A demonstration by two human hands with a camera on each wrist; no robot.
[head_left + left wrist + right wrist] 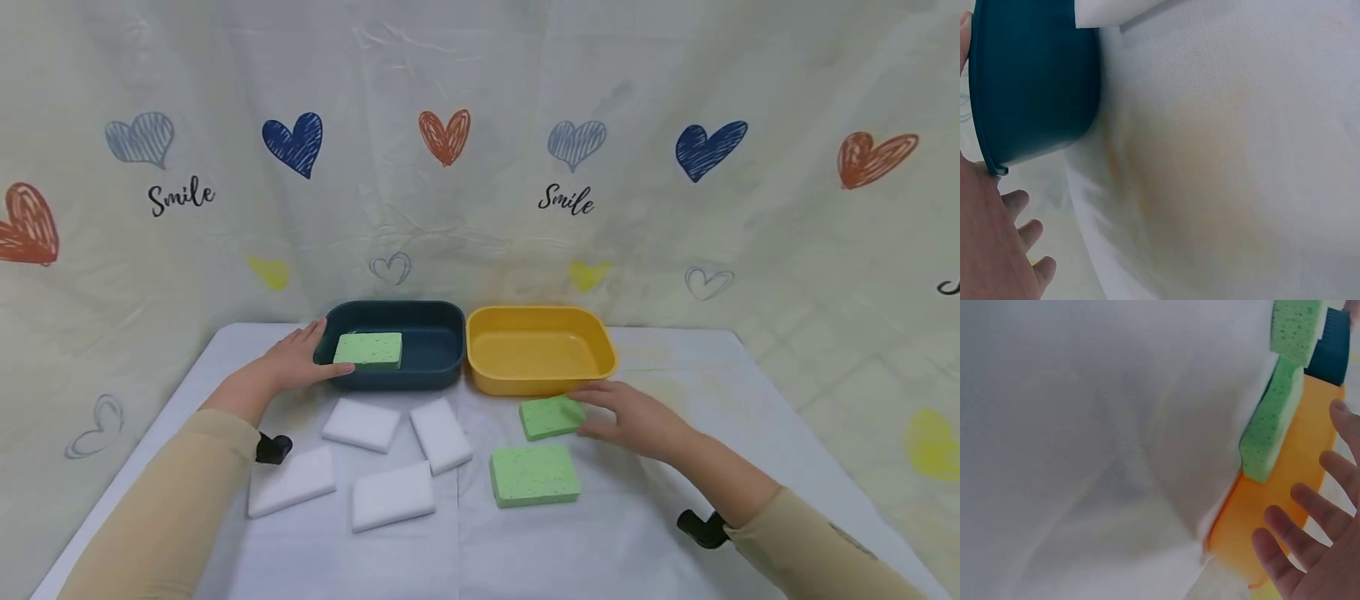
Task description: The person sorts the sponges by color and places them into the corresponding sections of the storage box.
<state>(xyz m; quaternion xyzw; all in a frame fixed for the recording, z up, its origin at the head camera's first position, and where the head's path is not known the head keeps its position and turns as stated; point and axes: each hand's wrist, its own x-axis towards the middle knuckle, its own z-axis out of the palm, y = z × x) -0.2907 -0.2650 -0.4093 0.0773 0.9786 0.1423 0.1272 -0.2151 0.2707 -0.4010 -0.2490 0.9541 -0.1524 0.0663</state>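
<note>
While laid flat on the white table, sorted thus:

Left hand (296, 360): resting against the left wall of the blue tub (431, 367), fingers nearly straight and relaxed, thumb along the rim; gripping nothing. Confirmed in the left wrist view, palm (988, 237) beside the tub's rim (1029, 81).

Right hand (630, 417): open, fingers spread and straight, fingertips touching the right edge of the small green sponge (551, 417); not closed round it. Fingers (1300, 534) spread in the right wrist view too, just beside the yellow tub (1272, 506).

Small green sponge: flat on the table (645, 517), just in front of the yellow tub (540, 354), near the middle of the table.

Large green sponge (534, 475): flat on the table, just nearer the front edge than the small one.

Blue tub: toward the back edge, left of the yellow tub, walls touching or nearly so; holding one green sponge (368, 350) on its left side.

White sponges: four, in front of the blue tub, on the left half (362, 424) (440, 434) (292, 482) (393, 496).

Backdrop (480, 167): pale cloth with hearts and the word "Smile", behind the back edge.
</note>
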